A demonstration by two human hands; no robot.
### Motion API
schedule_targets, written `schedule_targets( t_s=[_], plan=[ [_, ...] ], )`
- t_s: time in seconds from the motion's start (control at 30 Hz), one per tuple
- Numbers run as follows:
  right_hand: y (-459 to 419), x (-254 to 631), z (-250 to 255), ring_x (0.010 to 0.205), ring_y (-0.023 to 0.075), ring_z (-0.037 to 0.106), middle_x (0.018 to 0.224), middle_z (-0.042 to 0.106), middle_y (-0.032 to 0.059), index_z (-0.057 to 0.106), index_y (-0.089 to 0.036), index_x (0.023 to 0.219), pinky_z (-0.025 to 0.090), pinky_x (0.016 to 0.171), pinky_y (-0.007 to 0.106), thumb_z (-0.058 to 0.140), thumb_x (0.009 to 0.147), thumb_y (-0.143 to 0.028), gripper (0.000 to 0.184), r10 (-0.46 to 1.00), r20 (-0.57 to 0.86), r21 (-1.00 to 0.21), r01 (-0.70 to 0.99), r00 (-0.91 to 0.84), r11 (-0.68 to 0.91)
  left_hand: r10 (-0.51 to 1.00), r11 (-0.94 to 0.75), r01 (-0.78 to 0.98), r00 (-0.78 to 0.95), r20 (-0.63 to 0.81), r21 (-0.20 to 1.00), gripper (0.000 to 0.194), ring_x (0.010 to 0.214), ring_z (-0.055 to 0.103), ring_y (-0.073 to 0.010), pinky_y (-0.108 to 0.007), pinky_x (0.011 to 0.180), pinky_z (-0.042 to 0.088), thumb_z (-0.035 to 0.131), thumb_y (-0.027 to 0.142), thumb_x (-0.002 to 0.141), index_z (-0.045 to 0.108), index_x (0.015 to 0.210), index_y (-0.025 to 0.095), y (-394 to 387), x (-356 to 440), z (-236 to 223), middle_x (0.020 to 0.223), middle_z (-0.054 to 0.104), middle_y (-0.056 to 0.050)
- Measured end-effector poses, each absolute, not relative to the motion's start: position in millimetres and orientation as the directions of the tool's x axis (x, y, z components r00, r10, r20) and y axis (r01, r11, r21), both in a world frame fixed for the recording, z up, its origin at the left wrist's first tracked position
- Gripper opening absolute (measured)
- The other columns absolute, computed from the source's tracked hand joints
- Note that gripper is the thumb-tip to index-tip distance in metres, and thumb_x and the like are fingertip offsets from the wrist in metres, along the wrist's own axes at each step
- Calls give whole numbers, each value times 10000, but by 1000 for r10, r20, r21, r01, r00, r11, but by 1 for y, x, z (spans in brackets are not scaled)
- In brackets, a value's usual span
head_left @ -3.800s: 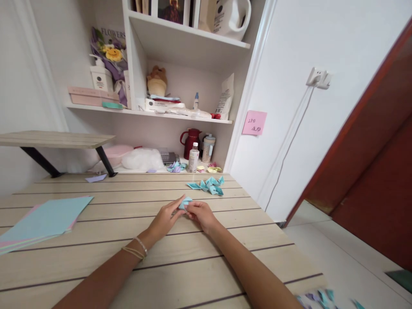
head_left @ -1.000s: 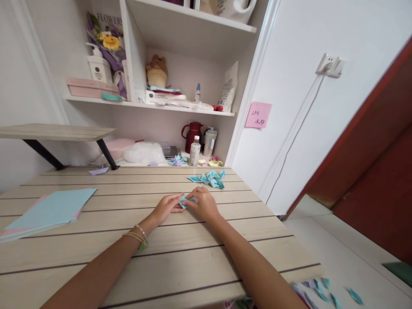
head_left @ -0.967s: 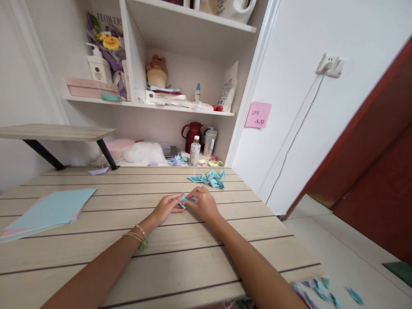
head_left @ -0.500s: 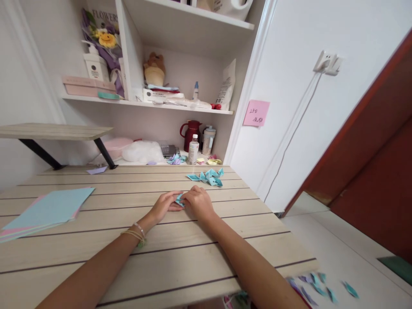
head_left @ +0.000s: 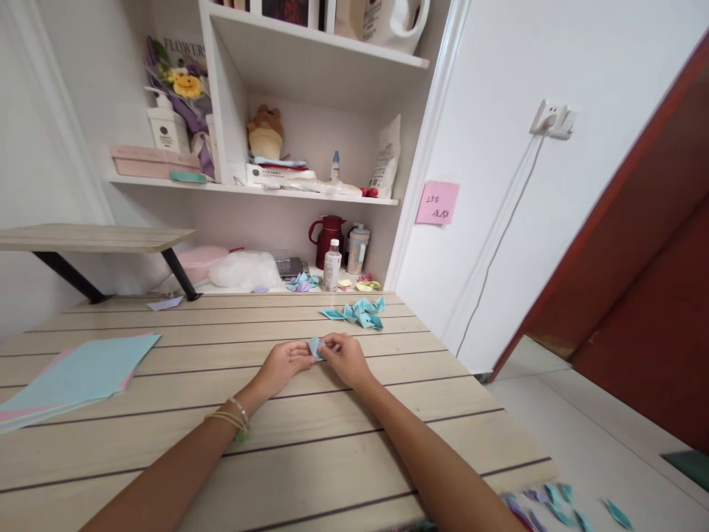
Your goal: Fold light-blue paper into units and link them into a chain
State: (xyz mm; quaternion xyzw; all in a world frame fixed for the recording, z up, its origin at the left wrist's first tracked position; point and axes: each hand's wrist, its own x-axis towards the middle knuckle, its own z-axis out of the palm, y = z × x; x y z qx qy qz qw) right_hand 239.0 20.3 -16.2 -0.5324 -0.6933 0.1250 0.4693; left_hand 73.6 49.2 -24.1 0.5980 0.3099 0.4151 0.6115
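Observation:
Between my hands, just above the slatted table point(head_left: 266, 458), is a small folded piece of blue paper point(head_left: 315, 347). My right hand point(head_left: 344, 358) pinches its right side between thumb and fingers. On the other side, my left hand point(head_left: 285, 365) has its fingers together against the paper's left edge, with bracelets on the wrist. Some of the paper is covered by my fingers. Just beyond my hands lies a cluster of folded blue paper pieces point(head_left: 362, 313).
A stack of blue and pink paper sheets point(head_left: 83, 373) lies at left, near a raised wooden stand point(head_left: 94, 238). Behind the table are a bottle point(head_left: 331, 267), a red jug point(head_left: 329, 240) and more folded paper. Several folded pieces point(head_left: 554, 502) lie low at right, beyond the table's edge.
The blue paper now stands up more between my fingers, where it lay flatter and more covered. My right hand has turned so its pinch shows. The whole view has tilted up slightly.

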Motion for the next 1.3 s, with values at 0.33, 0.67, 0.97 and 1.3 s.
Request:
schedule_targets(
  t_s=[0.33, 0.67, 0.97, 1.3],
  plan=[
    [17, 233, -16, 547, 113, 528, 608, 618, -11, 659, -149, 743, 394, 541, 210, 567, 707, -244, 138, 915, 395, -806, 446, -87, 390, 903, -65, -81, 420, 94, 995, 290, 664, 647, -175, -293, 652, 522, 755, 264, 551, 648, 780, 122, 47, 73, -23, 706, 692, -46],
    [16, 242, -2, 751, 159, 577, 811, 637, 25, 547, -193, 1012, 442, 634, 265, 604, 738, -353, 322, 863, 486, -774, 392, -137, 498, 919, -18, -197, 383, 94, 980, 302, 718, 666, -173, -287, 744, 519, 700, 308, 652, 598, 859, 112, 46, 74, -15, 769, 704, -72],
    [19, 248, -7, 835, 162, 558, 896, 565, 34, 621, -213, 792, 447, 711, 275, 637, 719, -190, 79, 731, 643, -488, 612, -230, 622, 897, -27, -294, 414, 153, 955, 331, 782, 664, -201, -357, 826, 494, 727, 281, 627, 561, 871, 131, 42, 74, -13, 857, 694, -76],
    [15, 251, -4, 789, 145, 574, 864, 594, 25, 594, -211, 803, 420, 670, 223, 554, 761, -110, 116, 722, 608, -243, 788, -331, 566, 909, -91, -239, 377, 179, 967, 443, 804, 643, -194, -331, 761, 511, 738, 243, 591, 549, 977, 137, 41, 75, -11, 927, 668, -93]
  ],
)
